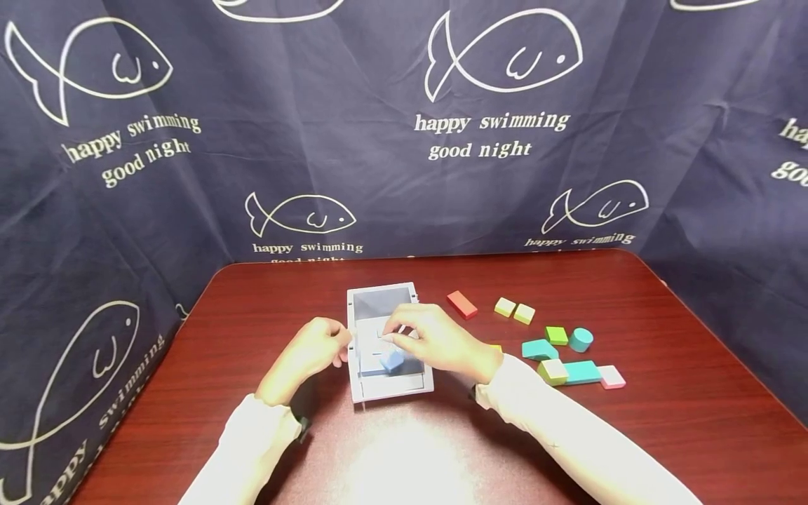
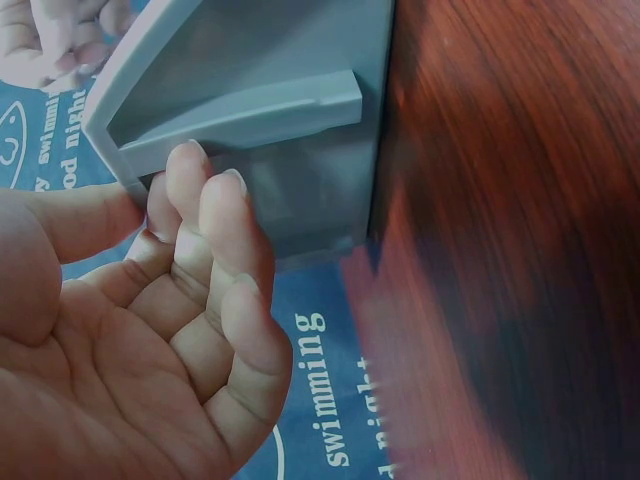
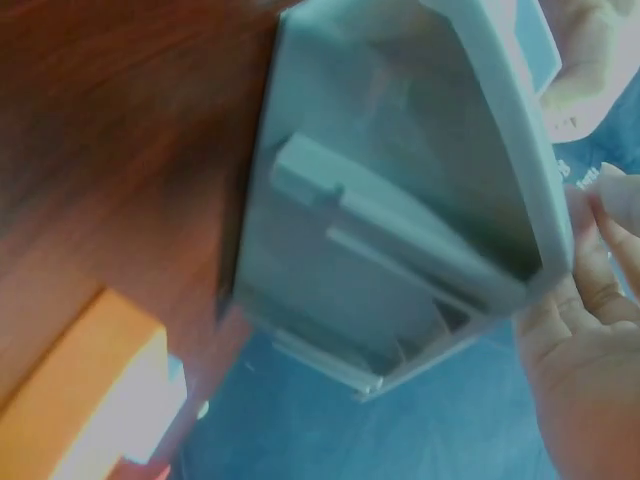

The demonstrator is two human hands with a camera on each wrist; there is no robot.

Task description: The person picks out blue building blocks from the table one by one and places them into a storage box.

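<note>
A light grey, open-topped plastic box (image 1: 391, 395) stands on the table, a pale panel (image 1: 369, 347) visible inside it. At its left side, my left hand (image 1: 322, 341) pinches the rim between thumb and index finger; the left wrist view shows this grip at a corner (image 2: 125, 165), with the other fingers curled beside the wall. Over the opening is my right hand (image 1: 435, 337), thumb and index fingertips close together. Whether anything is between them cannot be made out. A light blue block (image 1: 392, 360) lies in the box under this hand, partly covered. The right wrist view shows my right hand (image 3: 590, 370) beside the rim.
Right of the box lie a red block (image 1: 462, 305), two yellow blocks (image 1: 514, 310), a green block (image 1: 556, 335), a teal cylinder (image 1: 581, 339), several teal, yellow-green and pink blocks. An orange block (image 3: 90, 370) shows in the right wrist view. A printed curtain (image 1: 379, 154) hangs behind the table.
</note>
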